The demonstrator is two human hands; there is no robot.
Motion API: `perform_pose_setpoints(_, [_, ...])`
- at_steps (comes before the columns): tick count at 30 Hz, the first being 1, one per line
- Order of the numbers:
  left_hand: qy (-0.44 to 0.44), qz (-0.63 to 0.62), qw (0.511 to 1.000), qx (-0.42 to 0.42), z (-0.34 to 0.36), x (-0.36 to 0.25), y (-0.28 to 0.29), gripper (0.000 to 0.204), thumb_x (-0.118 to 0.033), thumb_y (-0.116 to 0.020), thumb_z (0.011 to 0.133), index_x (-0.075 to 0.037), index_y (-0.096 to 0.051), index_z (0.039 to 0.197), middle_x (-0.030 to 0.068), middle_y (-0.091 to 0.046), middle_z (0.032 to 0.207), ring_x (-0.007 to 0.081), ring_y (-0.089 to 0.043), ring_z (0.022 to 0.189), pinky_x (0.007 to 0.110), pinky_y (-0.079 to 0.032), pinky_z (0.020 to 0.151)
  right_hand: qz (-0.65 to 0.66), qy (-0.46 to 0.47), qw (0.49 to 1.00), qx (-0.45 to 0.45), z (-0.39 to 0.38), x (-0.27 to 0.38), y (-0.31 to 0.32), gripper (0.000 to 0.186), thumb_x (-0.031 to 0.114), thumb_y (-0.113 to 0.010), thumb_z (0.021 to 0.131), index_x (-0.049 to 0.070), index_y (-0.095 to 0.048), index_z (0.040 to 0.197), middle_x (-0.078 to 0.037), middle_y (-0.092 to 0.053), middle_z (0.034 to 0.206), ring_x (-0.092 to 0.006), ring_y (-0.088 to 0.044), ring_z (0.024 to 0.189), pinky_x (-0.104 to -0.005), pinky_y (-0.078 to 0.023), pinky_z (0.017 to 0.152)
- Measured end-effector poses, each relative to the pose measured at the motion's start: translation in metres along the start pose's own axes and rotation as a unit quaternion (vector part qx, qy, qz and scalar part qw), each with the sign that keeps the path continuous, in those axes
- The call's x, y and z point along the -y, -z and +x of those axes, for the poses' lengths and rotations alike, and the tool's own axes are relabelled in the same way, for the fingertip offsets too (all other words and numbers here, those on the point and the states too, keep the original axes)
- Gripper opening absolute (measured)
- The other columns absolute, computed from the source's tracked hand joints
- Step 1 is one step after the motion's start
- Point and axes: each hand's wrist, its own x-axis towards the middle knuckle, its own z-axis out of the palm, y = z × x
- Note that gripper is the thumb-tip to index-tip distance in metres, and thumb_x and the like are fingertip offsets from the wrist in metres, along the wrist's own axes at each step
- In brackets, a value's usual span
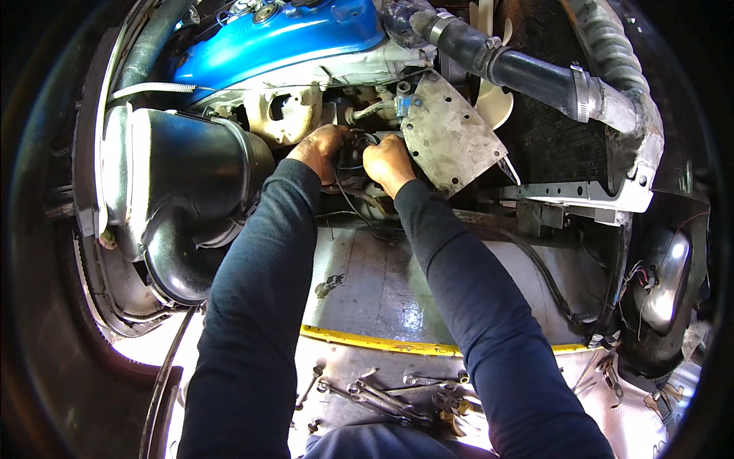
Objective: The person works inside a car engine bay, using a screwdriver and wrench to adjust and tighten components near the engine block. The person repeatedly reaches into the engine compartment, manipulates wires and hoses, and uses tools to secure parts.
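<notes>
Both my arms reach deep into an engine bay, below the engine's blue valve cover (pixel 283 38). My left hand (pixel 323 150) is curled under a rusty, pale manifold casting (pixel 287 115), its fingertips pressed in among dark parts. Close beside it, my right hand (pixel 388 164) is closed, knuckles up, just left of a flat grey metal plate (pixel 451 130) with bolt holes. What the fingers grip is dark and mostly hidden between the hands. A thin black cable (pixel 348 197) hangs down from there. A metal fitting with a blue part (pixel 404 103) sits just above my right hand.
A large black air-filter canister (pixel 195 164) stands to the left. At right are a black clamped hose (pixel 531 76), a pale fan (pixel 495 103) and a metal bracket (pixel 573 193). A yellow-edged panel (pixel 382 340) lies below my arms, with several wrenches (pixel 375 394) nearer me.
</notes>
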Motion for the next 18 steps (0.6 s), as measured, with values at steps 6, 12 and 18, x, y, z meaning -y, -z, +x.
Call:
perform_pose_setpoints(6, [-0.34, 0.701, 0.598, -0.188, 0.036, 0.042, -0.002, 0.02, -0.019, -0.056, 0.088, -0.008, -0.074, 0.089, 0.0133, -0.075, 0.092, 0.0306, -0.073, 0.089, 0.041, -0.058, 0.08, -0.034, -0.02, 0.998, -0.046, -0.007, 0.005, 0.0, 0.041, 0.026, -0.058, 0.093, -0.011, -0.06, 0.11, -0.034, -0.064, 0.114, -0.0447, -0.062, 0.111, -0.0463, -0.05, 0.095])
perform_pose_setpoints(12, [-0.353, 0.342, 0.841, -0.227, 0.031, 0.074, -0.024, 0.034, -0.019, -0.052, 0.091, 0.004, -0.068, 0.109, 0.0298, -0.068, 0.108, 0.0452, -0.064, 0.106, 0.048, -0.05, 0.094, -0.065, -0.001, 0.991, -0.121, 0.0, 0.01, -0.009, 0.035, 0.025, -0.058, 0.096, -0.008, -0.059, 0.107, -0.032, -0.066, 0.107, -0.0453, -0.065, 0.102, -0.0487, -0.051, 0.086])
perform_pose_setpoints(18, [-0.216, 0.399, 0.862, -0.226, 0.011, 0.057, -0.032, 0.034, -0.017, -0.054, 0.091, -0.005, -0.066, 0.12, 0.0241, -0.066, 0.122, 0.0389, -0.064, 0.115, 0.046, -0.051, 0.098, -0.114, 0.078, 0.983, -0.118, 0.021, 0.015, -0.01, 0.033, 0.021, -0.066, 0.092, -0.008, -0.064, 0.109, -0.03, -0.067, 0.108, -0.0442, -0.064, 0.106, -0.0449, -0.051, 0.091])
